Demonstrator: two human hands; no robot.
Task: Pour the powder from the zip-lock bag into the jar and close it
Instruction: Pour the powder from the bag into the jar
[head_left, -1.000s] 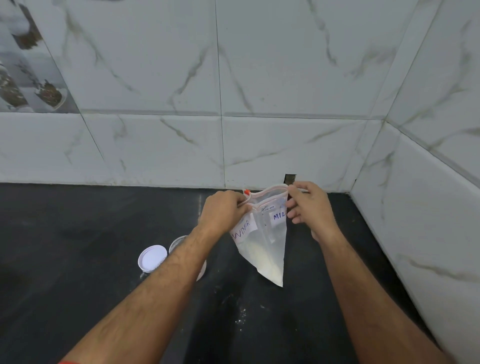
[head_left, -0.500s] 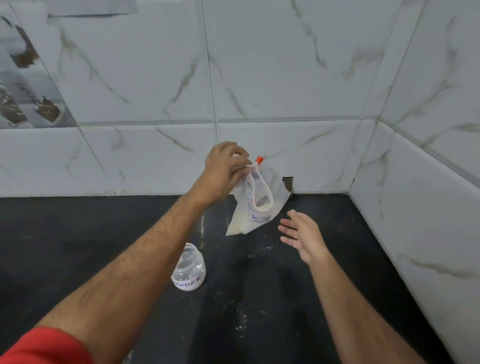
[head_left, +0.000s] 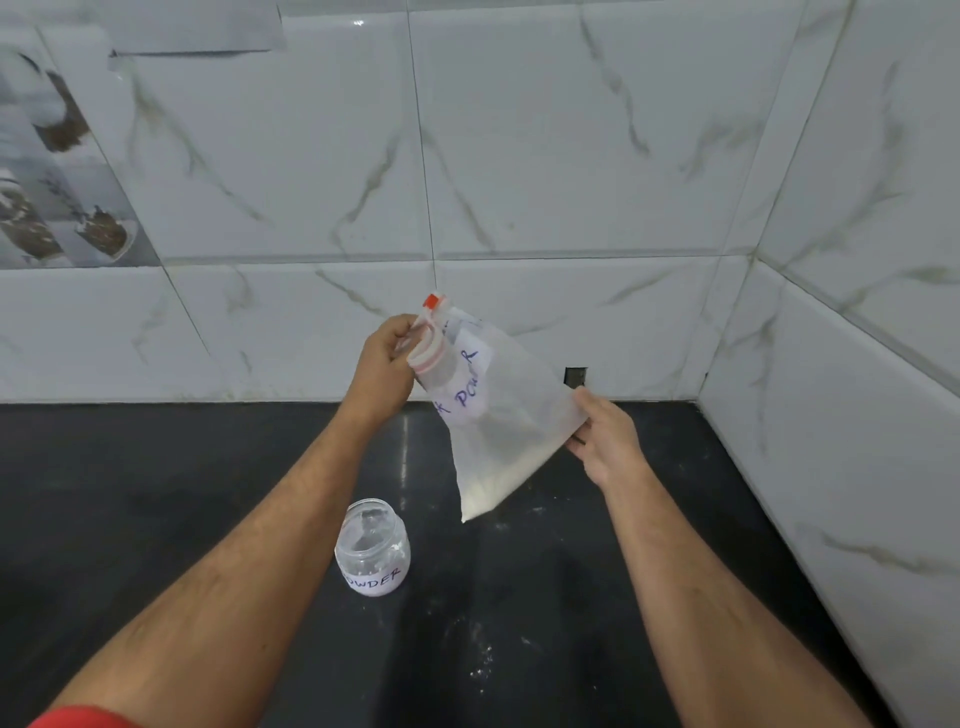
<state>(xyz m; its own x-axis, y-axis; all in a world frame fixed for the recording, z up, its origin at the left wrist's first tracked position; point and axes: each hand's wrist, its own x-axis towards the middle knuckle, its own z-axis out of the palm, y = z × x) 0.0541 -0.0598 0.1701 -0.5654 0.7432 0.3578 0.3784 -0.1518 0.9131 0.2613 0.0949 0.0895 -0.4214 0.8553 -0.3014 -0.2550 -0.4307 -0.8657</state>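
A clear zip-lock bag (head_left: 498, 421) with a handwritten label and white powder in its lowest corner hangs in the air above the black counter. My left hand (head_left: 382, 371) pinches the bag's open mouth beside its red slider. My right hand (head_left: 605, 441) pinches the bag's right corner. A small clear jar (head_left: 372, 545), open and without its lid, stands upright on the counter below and left of the bag. It carries a white label and holds a little powder. The lid is out of sight.
The black counter (head_left: 519, 649) carries scattered specks of spilled powder around the jar and bag. White marble-pattern tiled walls (head_left: 519, 182) close the back and the right side, forming a corner at the far right.
My right hand, open and empty half a second ago, now pinches the bag's right corner. The bag has swung round so its label faces me, and the powder sits in the bottom corner.
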